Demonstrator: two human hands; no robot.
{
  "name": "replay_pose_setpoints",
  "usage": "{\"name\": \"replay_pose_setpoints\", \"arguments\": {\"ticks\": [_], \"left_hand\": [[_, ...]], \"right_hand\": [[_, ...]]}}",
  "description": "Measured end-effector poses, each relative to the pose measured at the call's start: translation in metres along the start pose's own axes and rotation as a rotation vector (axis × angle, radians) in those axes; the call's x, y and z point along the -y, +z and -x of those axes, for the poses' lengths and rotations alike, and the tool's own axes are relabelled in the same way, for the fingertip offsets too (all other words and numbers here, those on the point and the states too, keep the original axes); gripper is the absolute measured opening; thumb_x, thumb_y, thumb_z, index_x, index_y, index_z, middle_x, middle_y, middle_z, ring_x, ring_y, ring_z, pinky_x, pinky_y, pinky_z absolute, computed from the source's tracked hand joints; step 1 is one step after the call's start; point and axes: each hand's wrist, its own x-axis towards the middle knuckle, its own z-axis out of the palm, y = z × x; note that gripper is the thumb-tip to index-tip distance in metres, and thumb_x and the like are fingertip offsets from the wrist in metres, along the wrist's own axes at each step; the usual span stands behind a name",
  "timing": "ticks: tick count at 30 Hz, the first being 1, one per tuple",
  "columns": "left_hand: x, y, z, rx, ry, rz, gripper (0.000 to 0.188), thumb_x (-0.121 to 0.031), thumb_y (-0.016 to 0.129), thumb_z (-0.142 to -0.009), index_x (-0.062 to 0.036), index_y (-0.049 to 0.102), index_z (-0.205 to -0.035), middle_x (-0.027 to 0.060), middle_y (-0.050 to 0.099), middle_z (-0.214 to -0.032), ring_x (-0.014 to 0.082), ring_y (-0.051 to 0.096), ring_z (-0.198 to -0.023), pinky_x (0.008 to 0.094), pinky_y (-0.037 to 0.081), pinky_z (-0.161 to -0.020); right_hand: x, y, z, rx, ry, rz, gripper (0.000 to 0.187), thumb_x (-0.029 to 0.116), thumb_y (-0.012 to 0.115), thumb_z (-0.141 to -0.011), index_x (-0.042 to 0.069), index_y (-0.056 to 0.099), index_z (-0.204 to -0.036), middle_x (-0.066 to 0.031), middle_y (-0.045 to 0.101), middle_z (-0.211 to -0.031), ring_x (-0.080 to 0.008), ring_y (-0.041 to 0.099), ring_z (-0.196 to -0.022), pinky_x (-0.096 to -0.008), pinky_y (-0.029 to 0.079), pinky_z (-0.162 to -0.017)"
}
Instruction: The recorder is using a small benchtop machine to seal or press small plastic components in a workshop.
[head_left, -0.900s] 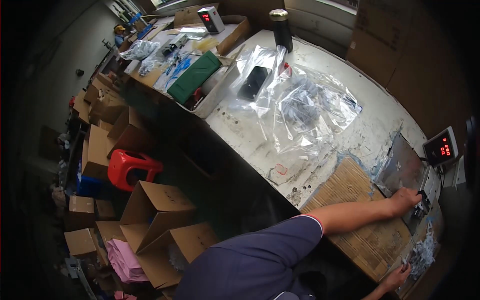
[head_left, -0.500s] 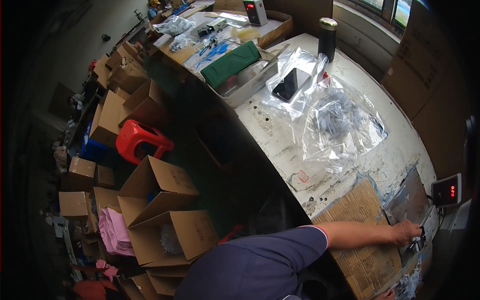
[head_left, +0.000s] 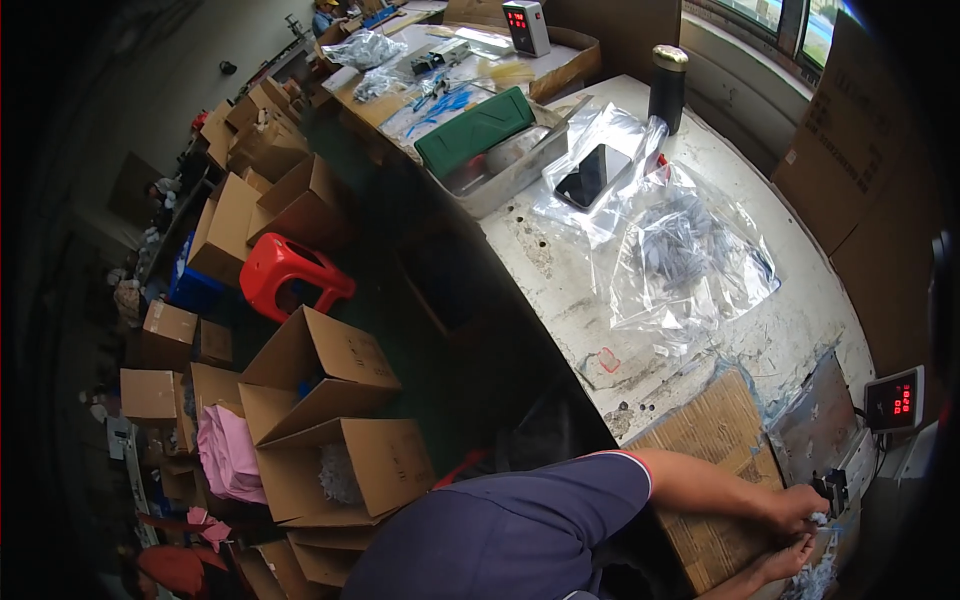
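My left hand (head_left: 797, 507) reaches across a ribbed cardboard sheet (head_left: 715, 480), its fingers closed beside a small black device (head_left: 832, 488) at the right of the bench. A small whitish piece shows at its fingertips, too small to name. Just below it, my right hand (head_left: 787, 560) is closed too, its fingertips close to the left hand's. What the right fingers hold, if anything, is hidden. Next to both hands lies a heap of small pale translucent pieces (head_left: 815, 580). A metal plate (head_left: 815, 405) adjoins the black device.
A box with a red digital display (head_left: 893, 402) stands at right. Clear plastic bags with pale pieces (head_left: 690, 245), a phone (head_left: 592, 178), a black bottle (head_left: 667, 92) and a tray with a green lid (head_left: 475, 135) occupy the bench. Open cartons (head_left: 330, 365) and a red stool (head_left: 290, 275) stand left.
My left hand has drawn back slightly from the black device and moved down. My right hand has come up from the lower edge to meet it. The display's lit digits differ.
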Motion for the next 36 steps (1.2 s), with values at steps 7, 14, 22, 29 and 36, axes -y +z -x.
{"name": "replay_pose_setpoints", "arguments": {"ticks": [7,14,22,29,36], "left_hand": [[0.003,0.006,-0.024,-0.31,-0.214,0.404,0.015,-0.01,0.069,-0.091,-0.0029,0.056,-0.095,0.0117,0.061,-0.082,0.0203,0.061,-0.071,0.04,0.052,-0.067],[0.014,-0.085,-0.051,-0.327,-0.661,0.832,0.019,-0.024,0.06,-0.105,-0.0072,0.053,-0.107,0.0105,0.067,-0.088,0.0258,0.074,-0.071,0.0332,0.061,-0.049],[0.0,-0.064,-0.049,-0.219,-0.735,0.797,0.021,-0.018,0.064,-0.103,-0.0067,0.056,-0.119,0.0068,0.063,-0.085,0.017,0.062,-0.06,0.0292,0.047,-0.045],[-0.014,-0.076,-0.05,0.03,-0.823,0.597,0.022,-0.026,0.072,-0.098,-0.0087,0.065,-0.109,-0.0018,0.051,-0.069,0.0092,0.046,-0.049,0.0244,0.032,-0.042],[-0.014,-0.078,-0.051,0.125,-0.765,0.467,0.02,-0.025,0.073,-0.097,-0.0067,0.067,-0.101,-0.0046,0.051,-0.065,0.0065,0.045,-0.049,0.0238,0.032,-0.042]], "right_hand": [[0.05,0.02,0.039,-0.156,-0.288,0.426,0.039,0.032,0.064,-0.1,0.0,0.068,-0.121,-0.0077,0.072,-0.095,-0.017,0.068,-0.08,-0.0276,0.052,-0.063],[0.077,0.099,0.061,-0.038,-0.143,0.06,0.012,0.012,0.074,-0.092,0.002,0.068,-0.089,0.0056,0.06,-0.075,-0.0021,0.051,-0.067,-0.0213,0.041,-0.058],[0.106,0.069,0.072,0.043,-0.13,0.133,0.011,0.009,0.074,-0.088,0.001,0.067,-0.084,0.0001,0.065,-0.07,-0.0047,0.057,-0.064,-0.0243,0.046,-0.058],[0.097,0.073,0.074,0.102,-0.137,0.148,0.013,0.013,0.075,-0.086,0.001,0.069,-0.086,-0.0073,0.071,-0.075,-0.0131,0.066,-0.068,-0.0304,0.053,-0.064],[0.103,0.071,0.072,0.172,-0.195,0.249,0.013,0.013,0.074,-0.085,0.001,0.069,-0.087,-0.0096,0.071,-0.076,-0.0185,0.068,-0.07,-0.0324,0.054,-0.068]]}}
